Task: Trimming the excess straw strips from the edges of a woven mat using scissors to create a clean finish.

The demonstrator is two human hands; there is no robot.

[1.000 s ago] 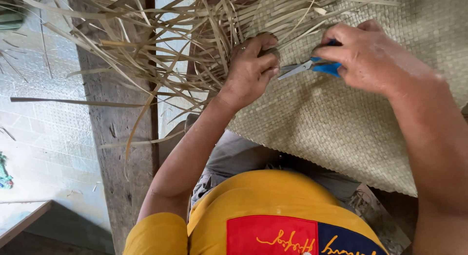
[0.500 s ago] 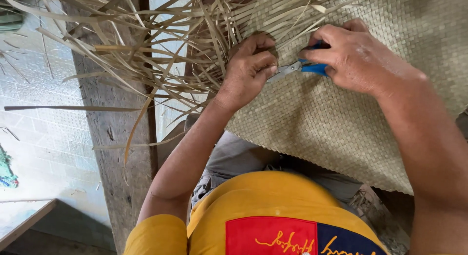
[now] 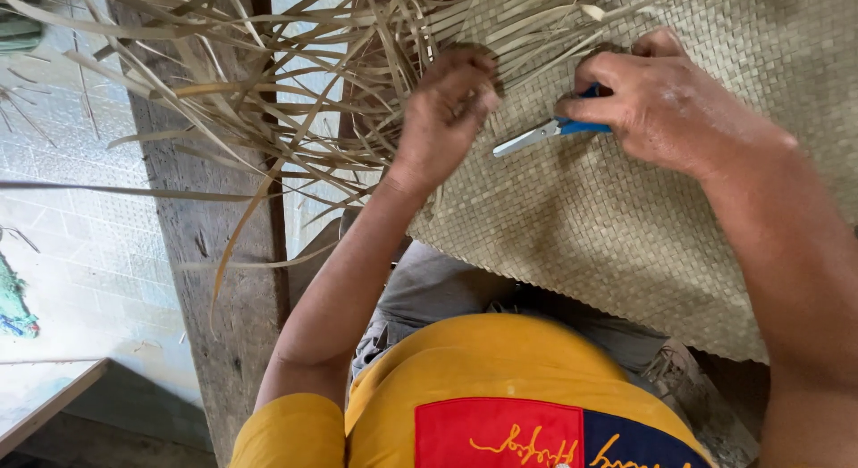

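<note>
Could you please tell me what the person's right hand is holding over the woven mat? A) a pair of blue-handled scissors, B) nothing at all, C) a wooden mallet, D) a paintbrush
A: the right hand grips blue-handled scissors whose metal blades point toward the left hand, which pinches the loose straw strips at the edge of the woven mat.
</note>
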